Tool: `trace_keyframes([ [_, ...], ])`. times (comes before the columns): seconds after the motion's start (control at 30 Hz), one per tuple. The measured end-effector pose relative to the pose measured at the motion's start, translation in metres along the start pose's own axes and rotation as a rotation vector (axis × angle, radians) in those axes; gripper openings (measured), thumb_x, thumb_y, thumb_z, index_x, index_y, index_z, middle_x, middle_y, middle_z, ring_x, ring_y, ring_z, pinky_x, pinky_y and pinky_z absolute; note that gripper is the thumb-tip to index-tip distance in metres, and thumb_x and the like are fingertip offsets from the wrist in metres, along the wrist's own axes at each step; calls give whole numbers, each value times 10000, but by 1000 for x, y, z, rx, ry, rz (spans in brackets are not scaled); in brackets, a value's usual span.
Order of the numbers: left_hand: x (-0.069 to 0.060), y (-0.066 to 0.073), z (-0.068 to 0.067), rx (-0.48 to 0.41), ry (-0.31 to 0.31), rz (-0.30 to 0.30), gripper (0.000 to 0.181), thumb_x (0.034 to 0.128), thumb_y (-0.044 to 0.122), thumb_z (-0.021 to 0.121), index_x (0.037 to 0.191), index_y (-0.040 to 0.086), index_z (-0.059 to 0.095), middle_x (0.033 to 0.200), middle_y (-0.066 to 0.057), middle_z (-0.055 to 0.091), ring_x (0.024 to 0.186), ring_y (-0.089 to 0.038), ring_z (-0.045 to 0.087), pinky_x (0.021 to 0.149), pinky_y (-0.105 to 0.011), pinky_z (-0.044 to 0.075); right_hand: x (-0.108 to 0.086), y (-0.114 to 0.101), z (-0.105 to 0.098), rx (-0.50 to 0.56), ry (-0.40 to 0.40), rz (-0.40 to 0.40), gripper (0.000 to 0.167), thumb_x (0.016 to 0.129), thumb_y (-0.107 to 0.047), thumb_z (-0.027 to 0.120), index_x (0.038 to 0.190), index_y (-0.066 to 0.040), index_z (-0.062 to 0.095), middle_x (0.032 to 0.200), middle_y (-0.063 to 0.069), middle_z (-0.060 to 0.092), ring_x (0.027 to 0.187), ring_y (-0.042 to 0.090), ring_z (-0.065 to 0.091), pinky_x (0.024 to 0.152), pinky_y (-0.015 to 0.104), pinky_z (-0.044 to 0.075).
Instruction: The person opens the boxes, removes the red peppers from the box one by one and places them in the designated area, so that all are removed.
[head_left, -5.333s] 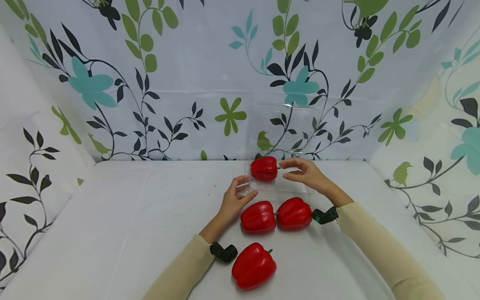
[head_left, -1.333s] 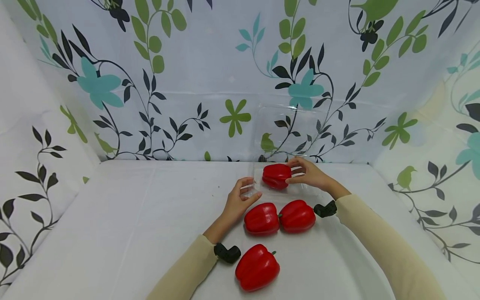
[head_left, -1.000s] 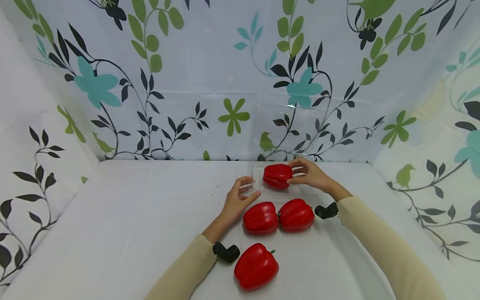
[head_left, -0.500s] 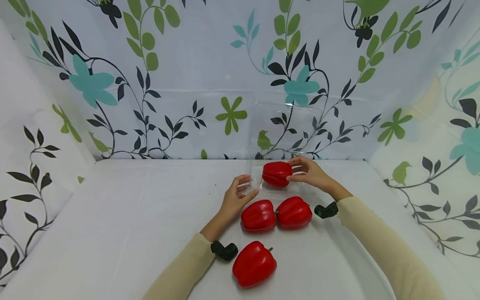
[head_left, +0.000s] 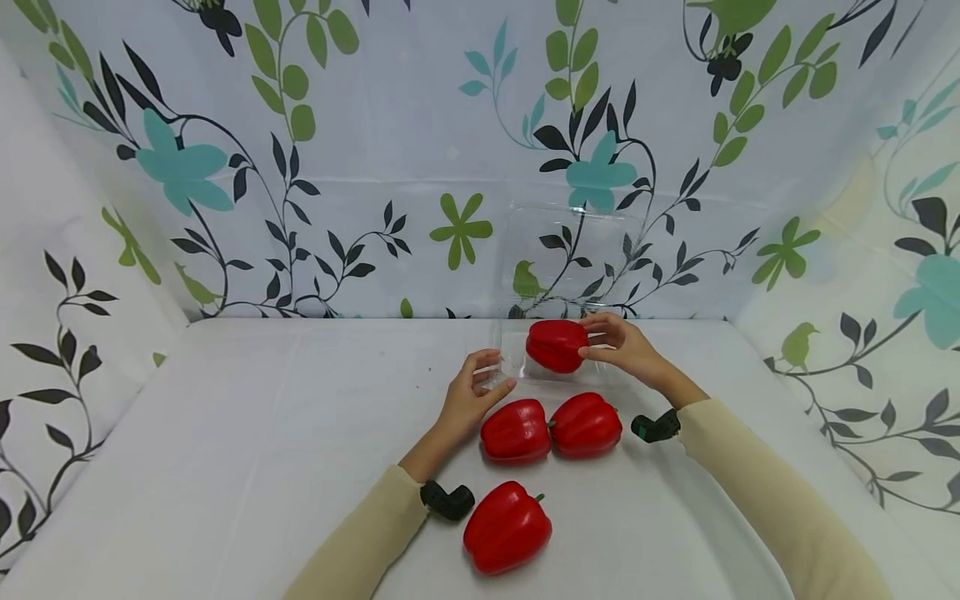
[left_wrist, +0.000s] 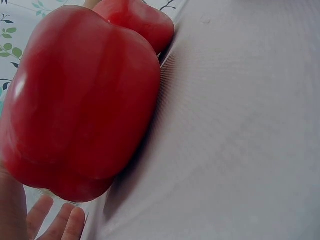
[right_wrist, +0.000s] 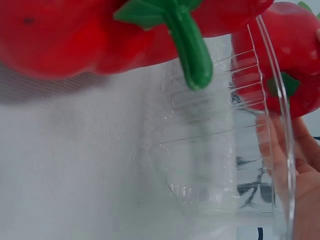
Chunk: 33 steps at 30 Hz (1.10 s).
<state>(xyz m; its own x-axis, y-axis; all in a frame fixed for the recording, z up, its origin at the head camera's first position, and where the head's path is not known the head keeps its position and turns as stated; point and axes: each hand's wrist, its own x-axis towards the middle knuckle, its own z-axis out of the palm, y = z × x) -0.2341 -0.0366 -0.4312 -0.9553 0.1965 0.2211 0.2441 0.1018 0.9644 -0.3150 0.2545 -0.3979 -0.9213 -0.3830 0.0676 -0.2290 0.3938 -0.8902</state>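
A red bell pepper (head_left: 555,345) with a green stem sits inside a clear plastic container (head_left: 514,363) at the table's back. My right hand (head_left: 628,353) grips this pepper at its right end, fingers behind and thumb in front; the right wrist view shows the hand (right_wrist: 299,160) beyond the container's see-through wall. At the container's front left corner, my left hand (head_left: 467,402) holds it between fingers and thumb. Two more red bell peppers, a left one (head_left: 516,431) and a right one (head_left: 587,425), lie side by side just in front of the container.
Another red bell pepper (head_left: 507,528) lies nearer on the white table (head_left: 300,450), beside my left wrist. The container's clear lid (head_left: 577,250) stands raised at the back, before the leaf-patterned cloth (head_left: 390,125).
Five seconds ago my right hand was at the stem end of the pepper in the container. That pepper has since shifted right and turned, with the hand on it. My left hand has stayed.
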Motion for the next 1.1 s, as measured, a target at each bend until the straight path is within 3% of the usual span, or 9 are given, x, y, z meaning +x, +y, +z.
trace_keyframes([
  [0.37, 0, 0, 0, 7, -3, 8, 555, 912, 91, 678, 1391, -16, 419, 1401, -247, 487, 1268, -421, 496, 1008, -528, 459, -10, -1, 2, 56, 32, -38, 540, 904, -138, 696, 1373, -38, 446, 1369, 205, 503, 1181, 344, 539, 871, 289, 555],
  [0.8, 1, -3, -1, 0, -2, 1, 567, 910, 109, 686, 1397, -3, 419, 1409, -228, 487, 1267, -396, 503, 1012, -517, 459, -20, -2, 4, 77, 57, -53, 534, 932, -143, 657, 1391, -15, 418, 1390, 234, 481, 1135, 171, 568, 902, 308, 545],
  [1.1, 0, 0, 0, 0, -5, -2, 565, 913, 96, 678, 1396, -26, 412, 1405, -248, 479, 1266, -410, 501, 1014, -529, 453, -26, -1, 2, 110, 67, -83, 490, 944, -140, 642, 1376, -28, 441, 1332, 121, 537, 1109, 70, 584, 870, 236, 542],
])
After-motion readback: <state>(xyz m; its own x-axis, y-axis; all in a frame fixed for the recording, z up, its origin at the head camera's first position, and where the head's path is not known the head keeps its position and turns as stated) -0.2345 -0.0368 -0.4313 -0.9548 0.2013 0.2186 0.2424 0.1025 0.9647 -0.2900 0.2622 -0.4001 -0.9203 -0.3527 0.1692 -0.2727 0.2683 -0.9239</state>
